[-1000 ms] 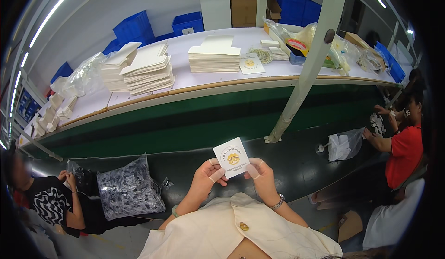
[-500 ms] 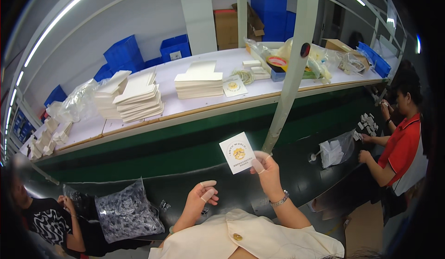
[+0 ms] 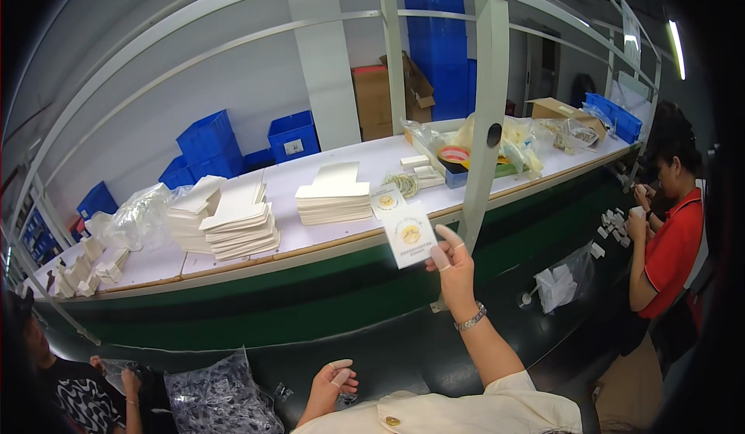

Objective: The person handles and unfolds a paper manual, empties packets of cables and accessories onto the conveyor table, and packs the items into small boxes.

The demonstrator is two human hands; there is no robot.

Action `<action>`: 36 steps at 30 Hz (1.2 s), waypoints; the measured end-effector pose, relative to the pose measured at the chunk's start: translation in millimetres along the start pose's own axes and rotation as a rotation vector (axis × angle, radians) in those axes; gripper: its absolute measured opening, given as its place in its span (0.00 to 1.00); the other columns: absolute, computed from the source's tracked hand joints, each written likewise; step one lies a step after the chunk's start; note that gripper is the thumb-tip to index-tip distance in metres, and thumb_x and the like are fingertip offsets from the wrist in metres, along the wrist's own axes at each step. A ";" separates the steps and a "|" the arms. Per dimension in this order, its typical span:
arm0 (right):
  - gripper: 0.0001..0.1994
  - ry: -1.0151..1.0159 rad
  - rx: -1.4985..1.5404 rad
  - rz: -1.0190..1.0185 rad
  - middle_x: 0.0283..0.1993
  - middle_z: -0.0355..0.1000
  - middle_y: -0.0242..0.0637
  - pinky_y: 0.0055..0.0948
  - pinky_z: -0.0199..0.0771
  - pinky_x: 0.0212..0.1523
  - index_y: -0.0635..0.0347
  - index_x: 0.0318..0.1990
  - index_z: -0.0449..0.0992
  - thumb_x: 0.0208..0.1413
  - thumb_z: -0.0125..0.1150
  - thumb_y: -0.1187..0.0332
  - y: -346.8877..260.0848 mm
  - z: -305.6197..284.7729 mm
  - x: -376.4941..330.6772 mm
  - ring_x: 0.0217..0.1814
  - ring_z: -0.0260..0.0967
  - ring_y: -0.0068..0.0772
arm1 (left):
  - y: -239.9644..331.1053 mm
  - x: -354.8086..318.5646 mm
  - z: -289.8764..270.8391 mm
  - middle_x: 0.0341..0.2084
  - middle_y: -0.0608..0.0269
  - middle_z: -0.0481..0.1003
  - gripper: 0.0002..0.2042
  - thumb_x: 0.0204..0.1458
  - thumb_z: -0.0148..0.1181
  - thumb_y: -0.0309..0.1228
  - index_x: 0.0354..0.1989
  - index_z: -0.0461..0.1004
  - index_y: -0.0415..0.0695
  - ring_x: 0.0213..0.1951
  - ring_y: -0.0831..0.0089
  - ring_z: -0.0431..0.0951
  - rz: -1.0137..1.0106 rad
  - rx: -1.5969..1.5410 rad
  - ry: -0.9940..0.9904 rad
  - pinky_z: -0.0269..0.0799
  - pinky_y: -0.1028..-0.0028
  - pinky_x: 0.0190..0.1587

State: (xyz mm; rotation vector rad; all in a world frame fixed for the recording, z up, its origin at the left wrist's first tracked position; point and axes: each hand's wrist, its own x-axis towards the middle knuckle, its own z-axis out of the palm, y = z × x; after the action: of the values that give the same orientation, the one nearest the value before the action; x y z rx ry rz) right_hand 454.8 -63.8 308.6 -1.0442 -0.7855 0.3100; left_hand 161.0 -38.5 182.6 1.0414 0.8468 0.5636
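Note:
In my right hand (image 3: pixel 454 267), thumb and fingers pinch the lower right corner of a white square card (image 3: pixel 410 236) with a round yellow print. The card is raised in front of the table edge and partly overlaps, in view, a similar printed card (image 3: pixel 386 199) lying on the table. My left hand (image 3: pixel 332 380) is low, over the dark belt, its fingers loosely curled and apart with nothing seen in them. Pale finger cots cover some fingertips on both hands. A small shiny packet (image 3: pixel 348 398) shows beside my left hand.
Stacks of white folded cartons (image 3: pixel 240 228) stand on the white table (image 3: pixel 295 240). A grey post (image 3: pixel 485 123) rises at its front edge. A bag of dark packets (image 3: pixel 221 395) lies lower left. Co-workers sit left and right; a bag of white pieces (image 3: pixel 560 282) lies right.
The view has tilted up, so the table sits lower. My right hand has lifted the card toward the table edge. My left hand stays low, with little change.

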 end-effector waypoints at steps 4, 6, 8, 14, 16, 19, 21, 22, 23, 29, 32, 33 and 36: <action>0.17 -0.086 0.074 0.073 0.32 0.67 0.30 0.16 0.68 0.28 0.63 0.53 0.65 0.54 0.52 0.76 1.6 9.0 -18.2 0.29 0.65 0.16 | 17.1 5.8 7.9 0.32 0.57 0.72 0.13 0.54 0.50 0.25 0.47 0.67 0.37 0.31 0.73 0.74 0.053 0.007 -0.019 0.73 0.75 0.33; 0.17 -0.100 0.095 0.104 0.31 0.68 0.31 0.16 0.68 0.27 0.63 0.52 0.65 0.54 0.52 0.75 -0.9 10.8 -29.3 0.27 0.65 0.17 | 28.4 13.1 14.4 0.32 0.58 0.71 0.12 0.53 0.51 0.25 0.45 0.68 0.36 0.31 0.72 0.74 0.114 0.017 -0.063 0.74 0.75 0.32; 0.16 -0.119 0.132 0.162 0.31 0.68 0.31 0.16 0.67 0.25 0.63 0.51 0.66 0.54 0.53 0.75 -0.3 11.8 -38.9 0.26 0.66 0.17 | 46.8 16.3 24.8 0.32 0.58 0.71 0.12 0.53 0.51 0.25 0.46 0.68 0.36 0.31 0.72 0.74 0.163 0.042 -0.101 0.74 0.75 0.33; 0.15 -0.132 0.221 0.235 0.32 0.69 0.33 0.17 0.69 0.26 0.64 0.49 0.67 0.53 0.54 0.74 -5.0 15.9 -65.1 0.27 0.68 0.19 | 97.0 12.0 57.6 0.34 0.58 0.71 0.13 0.53 0.51 0.25 0.47 0.67 0.36 0.33 0.71 0.74 0.334 0.061 -0.225 0.74 0.75 0.35; 0.15 -0.139 0.245 0.244 0.33 0.70 0.33 0.18 0.70 0.26 0.65 0.49 0.67 0.53 0.55 0.74 -6.2 16.4 -72.8 0.27 0.68 0.19 | 104.2 9.8 64.3 0.35 0.57 0.71 0.13 0.53 0.51 0.24 0.47 0.66 0.35 0.34 0.71 0.75 0.345 0.046 -0.240 0.74 0.74 0.36; 0.15 -0.150 0.234 0.257 0.33 0.70 0.34 0.18 0.70 0.27 0.65 0.48 0.67 0.53 0.55 0.73 -7.9 16.6 -83.9 0.28 0.68 0.19 | 107.5 5.9 73.3 0.35 0.54 0.71 0.12 0.52 0.52 0.24 0.44 0.66 0.34 0.33 0.71 0.75 0.378 -0.005 -0.251 0.74 0.73 0.36; 0.15 -0.160 0.220 0.274 0.33 0.71 0.35 0.18 0.70 0.27 0.65 0.48 0.68 0.53 0.56 0.73 -8.0 16.3 -91.0 0.28 0.68 0.20 | 104.3 3.8 74.8 0.34 0.54 0.72 0.11 0.52 0.52 0.24 0.43 0.66 0.34 0.32 0.71 0.75 0.372 0.002 -0.231 0.74 0.73 0.36; 0.15 -0.161 0.220 0.280 0.33 0.71 0.35 0.18 0.70 0.27 0.65 0.48 0.68 0.53 0.56 0.73 -8.2 15.9 -93.9 0.28 0.68 0.20 | 102.8 2.8 74.5 0.33 0.54 0.72 0.10 0.52 0.52 0.23 0.42 0.66 0.34 0.31 0.71 0.75 0.372 0.011 -0.218 0.75 0.73 0.35; 0.14 -0.177 0.217 0.292 0.34 0.71 0.35 0.18 0.70 0.27 0.65 0.48 0.68 0.53 0.55 0.72 -8.4 15.3 -96.8 0.28 0.68 0.20 | 101.5 1.7 73.4 0.33 0.54 0.72 0.10 0.52 0.52 0.23 0.42 0.66 0.34 0.31 0.71 0.75 0.368 0.009 -0.214 0.75 0.73 0.35; 0.13 -0.250 0.203 0.363 0.37 0.72 0.36 0.21 0.71 0.32 0.65 0.45 0.70 0.55 0.53 0.68 -11.7 11.4 -106.9 0.32 0.69 0.22 | 92.4 -3.8 64.4 0.29 0.56 0.73 0.08 0.52 0.52 0.23 0.39 0.68 0.34 0.29 0.72 0.76 0.371 -0.020 -0.163 0.75 0.74 0.33; 0.11 -0.266 0.225 0.432 0.37 0.72 0.35 0.23 0.70 0.35 0.65 0.43 0.71 0.56 0.53 0.67 -10.4 7.7 -109.5 0.34 0.69 0.22 | 87.8 -7.2 60.6 0.30 0.56 0.73 0.07 0.52 0.52 0.22 0.39 0.68 0.34 0.29 0.72 0.76 0.331 0.014 -0.175 0.75 0.74 0.33; 0.11 -0.268 0.246 0.483 0.37 0.72 0.35 0.24 0.70 0.37 0.65 0.41 0.72 0.56 0.53 0.67 -9.4 6.5 -110.4 0.35 0.69 0.23 | 86.0 -7.1 59.2 0.30 0.55 0.74 0.08 0.52 0.52 0.22 0.39 0.68 0.34 0.29 0.72 0.76 0.321 0.018 -0.194 0.75 0.74 0.33; 0.10 -0.281 0.305 0.601 0.34 0.71 0.33 0.21 0.68 0.34 0.65 0.41 0.73 0.54 0.53 0.70 -10.4 6.7 -111.9 0.32 0.65 0.20 | 83.3 -10.5 55.3 0.31 0.55 0.74 0.08 0.52 0.51 0.23 0.40 0.68 0.34 0.30 0.72 0.76 0.296 0.016 -0.205 0.75 0.74 0.33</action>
State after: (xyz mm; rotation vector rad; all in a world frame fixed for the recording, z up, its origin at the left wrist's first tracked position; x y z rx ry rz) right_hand 371.1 -129.0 271.1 -0.9364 -0.6291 1.0757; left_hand 199.2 -40.2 275.5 1.2262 0.5207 0.6863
